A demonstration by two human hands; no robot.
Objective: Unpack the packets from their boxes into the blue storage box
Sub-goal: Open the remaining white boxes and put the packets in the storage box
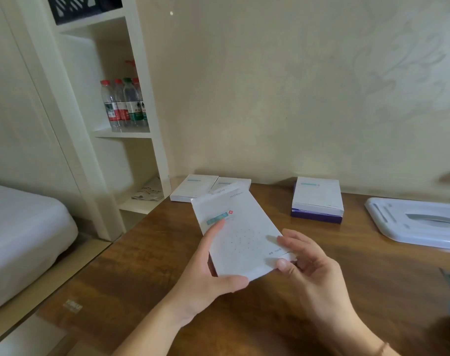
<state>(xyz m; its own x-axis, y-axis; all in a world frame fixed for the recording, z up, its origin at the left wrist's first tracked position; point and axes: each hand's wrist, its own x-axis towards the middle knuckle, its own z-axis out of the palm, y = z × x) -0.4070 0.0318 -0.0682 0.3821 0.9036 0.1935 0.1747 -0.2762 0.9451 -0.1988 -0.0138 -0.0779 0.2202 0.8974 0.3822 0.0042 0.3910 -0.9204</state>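
White packet box (238, 232), printed with a teal label and a small red mark, is held tilted above the wooden table (146, 263) by both of a person's hands. Left hand (206, 276) grips its near left edge, thumb curled under the near end and forefinger stretched flat over the label; right hand (308, 265) pinches the near right corner, where a flap has begun to part, between thumb and curled fingers. Two more white boxes (193, 187) lie side by side at the table's far edge; another white box on a purple one (317, 199) sits to the right. A pale lid (413, 222) rests further right, beside a blue edge too cropped to identify
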